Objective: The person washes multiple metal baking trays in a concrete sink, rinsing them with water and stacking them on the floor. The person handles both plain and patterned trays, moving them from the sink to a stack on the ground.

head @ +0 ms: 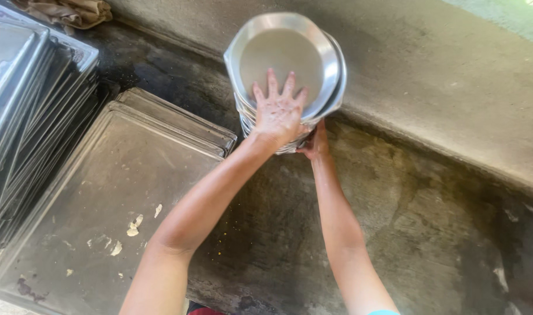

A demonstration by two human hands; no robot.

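A stack of round shiny metal pans (287,55) stands on the dark concrete counter (430,233) against a raised ledge. My left hand (279,111) lies flat with fingers spread on the inside of the top pan. Lower down, my right hand (316,144) presses against the side of the stack near its base, partly hidden behind my left wrist. Neither hand holds anything else.
A pile of large flat rectangular metal trays (115,192) lies to the left, with pale smears on the top one. Further left, more stacked trays (27,99) lean at an angle. A crumpled cloth (68,11) sits at the top left. The concrete ledge (441,76) runs behind.
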